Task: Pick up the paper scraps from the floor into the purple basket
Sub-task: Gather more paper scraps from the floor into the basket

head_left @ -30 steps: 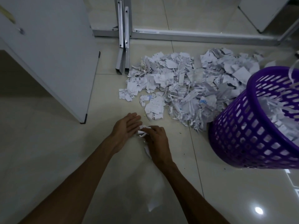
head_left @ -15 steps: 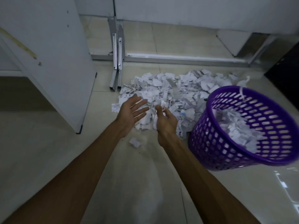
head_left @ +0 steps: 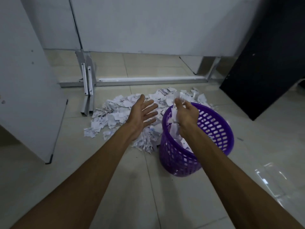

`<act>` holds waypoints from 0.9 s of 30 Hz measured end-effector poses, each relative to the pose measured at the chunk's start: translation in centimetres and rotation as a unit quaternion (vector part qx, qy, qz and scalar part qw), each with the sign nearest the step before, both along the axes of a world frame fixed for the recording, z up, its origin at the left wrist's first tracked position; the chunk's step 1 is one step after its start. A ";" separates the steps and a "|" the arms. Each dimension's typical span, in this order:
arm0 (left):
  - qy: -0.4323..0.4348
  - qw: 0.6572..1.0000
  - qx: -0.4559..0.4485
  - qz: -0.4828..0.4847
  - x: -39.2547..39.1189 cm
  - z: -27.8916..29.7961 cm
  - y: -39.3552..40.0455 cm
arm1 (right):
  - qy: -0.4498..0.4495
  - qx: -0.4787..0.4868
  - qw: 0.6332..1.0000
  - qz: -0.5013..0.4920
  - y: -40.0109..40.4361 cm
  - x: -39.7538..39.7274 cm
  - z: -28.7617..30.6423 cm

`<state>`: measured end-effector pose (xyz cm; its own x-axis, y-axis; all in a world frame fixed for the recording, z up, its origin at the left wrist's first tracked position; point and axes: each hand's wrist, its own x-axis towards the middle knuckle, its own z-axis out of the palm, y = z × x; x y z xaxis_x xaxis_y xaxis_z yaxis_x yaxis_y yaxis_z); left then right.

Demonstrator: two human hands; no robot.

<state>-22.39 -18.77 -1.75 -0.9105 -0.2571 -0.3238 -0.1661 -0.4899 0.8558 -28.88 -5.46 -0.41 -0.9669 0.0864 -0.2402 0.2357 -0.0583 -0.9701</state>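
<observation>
Right hand point(head_left: 187, 113) now over purple basket point(head_left: 219, 128)

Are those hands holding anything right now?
The left hand is empty. The right hand loosely holds paper scraps against its palm over the basket.

right hand point(head_left: 187, 114) holds scraps point(head_left: 175, 116) over basket point(head_left: 214, 126)

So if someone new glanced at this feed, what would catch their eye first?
Probably the purple basket, right of centre on the floor, with the right hand above its rim holding scraps. Next, the big pile of scraps behind it, with the left hand open, palm up, over the pile.
</observation>
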 end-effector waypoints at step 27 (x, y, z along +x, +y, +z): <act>-0.060 0.996 -0.010 0.062 4.2 -4.9 -7.5 | 0.181 0.168 0.933 0.262 -5.8 3.7 -4.3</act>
<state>-18.16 -26.26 -6.66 -0.8263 -0.3719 -0.4229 -0.2079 -0.4964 0.8428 -25.16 -11.25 -4.74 -0.9103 -0.4086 0.0667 -0.2009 0.2951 -0.9341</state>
